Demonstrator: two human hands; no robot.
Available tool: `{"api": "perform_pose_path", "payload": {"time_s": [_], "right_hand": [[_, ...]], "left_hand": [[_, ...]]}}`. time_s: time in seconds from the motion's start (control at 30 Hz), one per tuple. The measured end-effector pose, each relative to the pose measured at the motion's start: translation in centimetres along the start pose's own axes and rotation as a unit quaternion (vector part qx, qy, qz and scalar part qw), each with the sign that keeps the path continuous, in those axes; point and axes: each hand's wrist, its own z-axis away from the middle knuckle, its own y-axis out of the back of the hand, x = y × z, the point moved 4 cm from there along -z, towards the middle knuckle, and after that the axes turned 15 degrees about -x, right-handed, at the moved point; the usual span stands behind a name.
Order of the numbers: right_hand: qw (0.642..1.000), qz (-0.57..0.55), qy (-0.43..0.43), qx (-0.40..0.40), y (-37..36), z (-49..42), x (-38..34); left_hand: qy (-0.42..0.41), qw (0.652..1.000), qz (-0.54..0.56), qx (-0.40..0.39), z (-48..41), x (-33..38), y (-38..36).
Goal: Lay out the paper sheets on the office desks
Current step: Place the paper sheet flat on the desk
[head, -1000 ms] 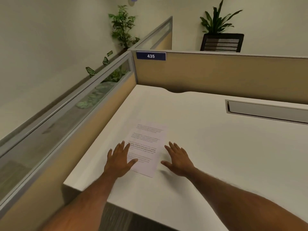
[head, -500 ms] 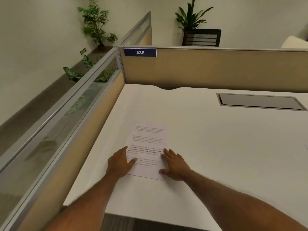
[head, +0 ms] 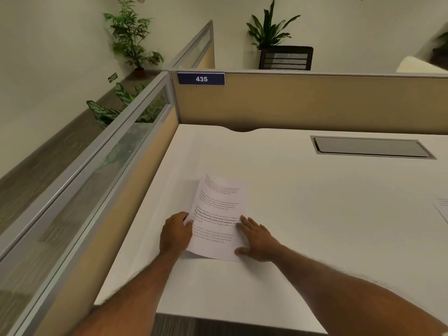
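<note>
A printed paper sheet lies on the white desk, near its left side. The sheet's left edge is lifted off the surface and casts a shadow beside it. My left hand grips that raised left edge with curled fingers. Flat on the sheet's lower right edge rests my right hand, fingers spread, pressing the paper down. A corner of a second sheet shows at the far right of the desk.
Tan partition walls close the desk at the back and left, with a blue tag reading 435. A grey cable tray lid is set into the desk at the back right. Potted plants stand beyond the partitions.
My left hand went from lying flat on the paper to curling around its left edge and lifting it. The right hand stayed on the sheet's right side.
</note>
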Motion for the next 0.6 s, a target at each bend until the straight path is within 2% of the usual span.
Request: {"api": "perform_pose_path", "payload": {"time_s": [0.17,0.3,0.43,0.6], "right_hand": [[0.988,-0.148,-0.014,0.028,1.8,0.9,1.0],[0.952,-0.286,-0.057,0.094,2.9,2.0,2.9],[0.889,-0.432,-0.068,0.133,2.9,3.2,4.4],[0.784,-0.602,-0.029,0.146,2.4,4.6,4.9]], "left_hand": [[-0.011,0.998,0.054,0.041,0.1,-0.1,0.5],[-0.016,0.99,0.138,0.023,-0.1,-0.3,0.5],[-0.016,0.971,0.237,0.006,0.0,0.2,-0.4],[-0.018,0.95,0.312,-0.013,-0.4,3.3,-2.6]]}}
